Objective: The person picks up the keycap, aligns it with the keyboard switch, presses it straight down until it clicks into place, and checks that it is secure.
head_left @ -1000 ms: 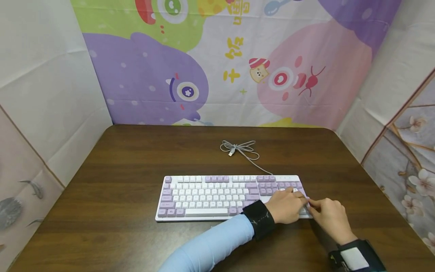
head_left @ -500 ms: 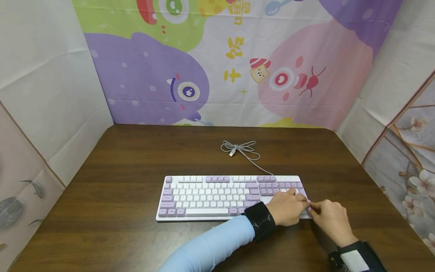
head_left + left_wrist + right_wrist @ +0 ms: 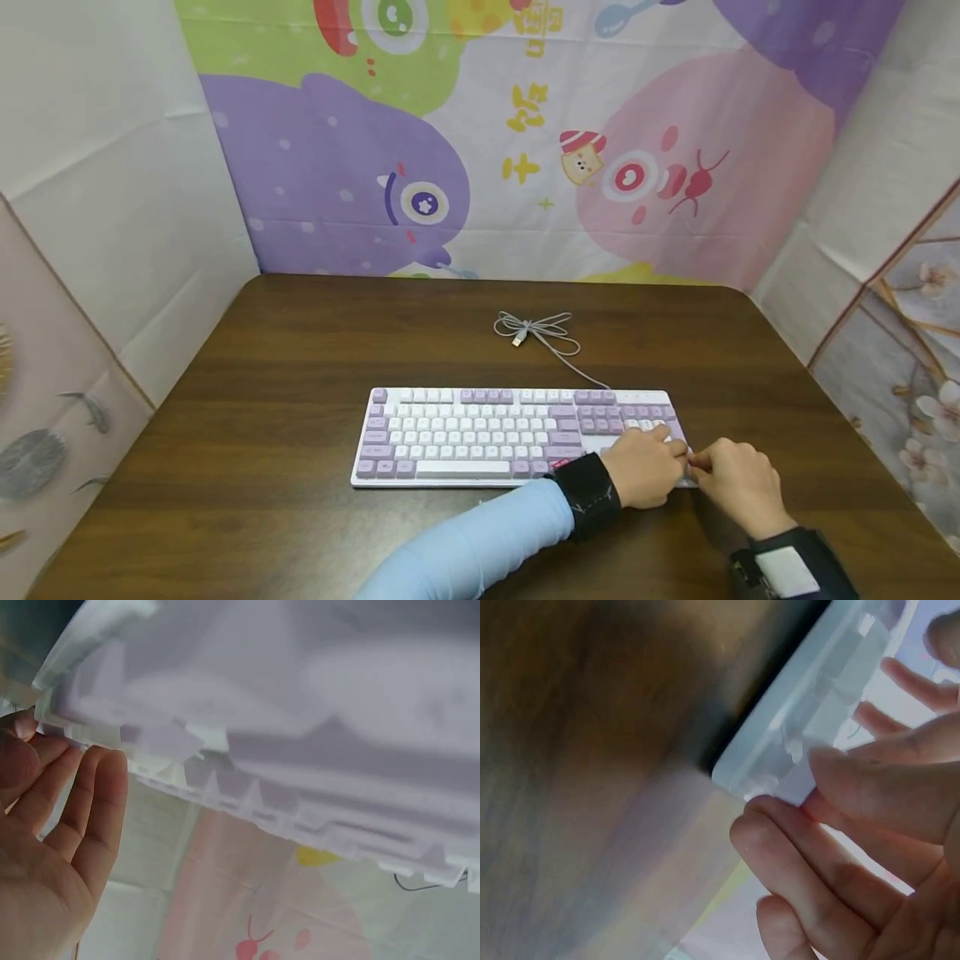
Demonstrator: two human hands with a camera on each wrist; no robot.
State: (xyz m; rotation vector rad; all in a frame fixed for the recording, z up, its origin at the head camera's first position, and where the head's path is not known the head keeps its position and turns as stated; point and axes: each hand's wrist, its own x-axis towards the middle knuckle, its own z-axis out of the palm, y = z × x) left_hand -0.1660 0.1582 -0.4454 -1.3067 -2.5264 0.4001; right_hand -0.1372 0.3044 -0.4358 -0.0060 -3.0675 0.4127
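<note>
A white keyboard [image 3: 465, 433] with white and light purple keys lies on the brown table. My left hand [image 3: 643, 467], in a light blue sleeve, reaches over the number pad. Its fingers [image 3: 101, 817] are fairly straight, with their tips close to the keyboard's edge in the left wrist view. At the near right corner, my right hand [image 3: 738, 483] pinches a small light purple piece [image 3: 799, 784], apparently a keycap, between thumb and fingers. The piece overlaps the keyboard's corner in the right wrist view, partly hidden by the fingertips. Both hands' fingertips are close together.
A grey USB cable [image 3: 536, 327], looped into a bundle, lies behind the keyboard and runs to its back edge. One key [image 3: 561, 463] near my left wrist carries red marking. A cartoon-printed cloth [image 3: 420, 142] hangs behind the table [image 3: 247, 500].
The scene has shifted slightly right in the head view. My left hand has drawn slightly nearer me, uncovering the red-marked key. My right hand stays at the keyboard's corner.
</note>
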